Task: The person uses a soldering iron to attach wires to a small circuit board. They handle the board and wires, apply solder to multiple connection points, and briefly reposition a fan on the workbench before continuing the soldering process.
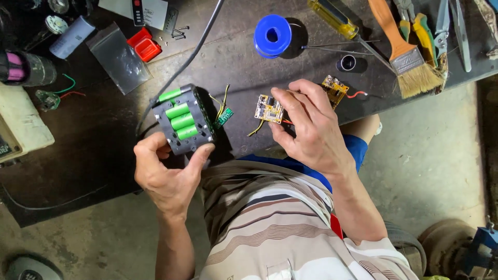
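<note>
The left hand (168, 176) is closed around the near end of a battery pack (184, 121), green cylindrical cells in a dark grey holder, resting on the desk (88, 140). It looks dense and rigid, best gripped by the frame, clear of its thin wires. The right hand (311, 129) pinches a small yellow circuit board (268, 109) by its edges between thumb and fingertips; it seems light and delicate, its trailing leads easily strained.

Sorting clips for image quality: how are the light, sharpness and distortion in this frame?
Head view: even, soft light, short shadows beside the blue spool and paintbrush; battery pack in the left hand and yellow circuit board in the right hand look sharp; wide-angle bending at the edges.
</note>
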